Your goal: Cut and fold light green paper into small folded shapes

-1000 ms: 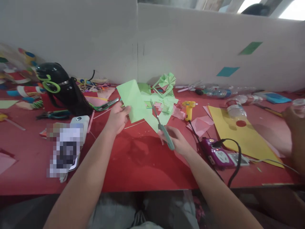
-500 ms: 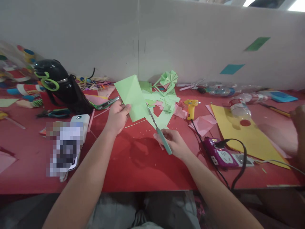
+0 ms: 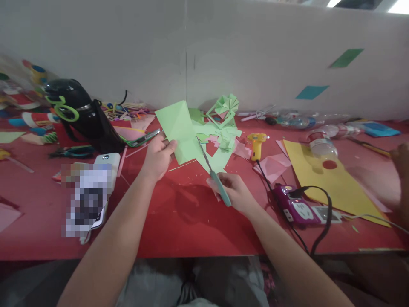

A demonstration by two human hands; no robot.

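A sheet of light green paper [image 3: 175,130] with creases is raised over the table, its lower left edge pinched between the thumb and fingers of my left hand [image 3: 159,154]. My right hand [image 3: 234,190] is closed round the teal handle of a pair of scissors [image 3: 220,189], seen edge-on. Their metal blades point up and away, with the tips by the paper's right edge; whether they are cutting into it I cannot tell. Behind the sheet lie light green paper scraps [image 3: 223,138] and a folded green paper piece with a pleated round top [image 3: 226,104].
A yellow glue gun [image 3: 256,143] lies right of the scraps, its cord running near a purple power strip [image 3: 295,204]. Yellow paper [image 3: 332,187] and bottles [image 3: 322,145] are further right, beside another person's hand [image 3: 401,155]. A black flask [image 3: 86,115] and a phone [image 3: 107,164] are left.
The green paper and both hands have shifted very slightly to the right. Both grips look the same.
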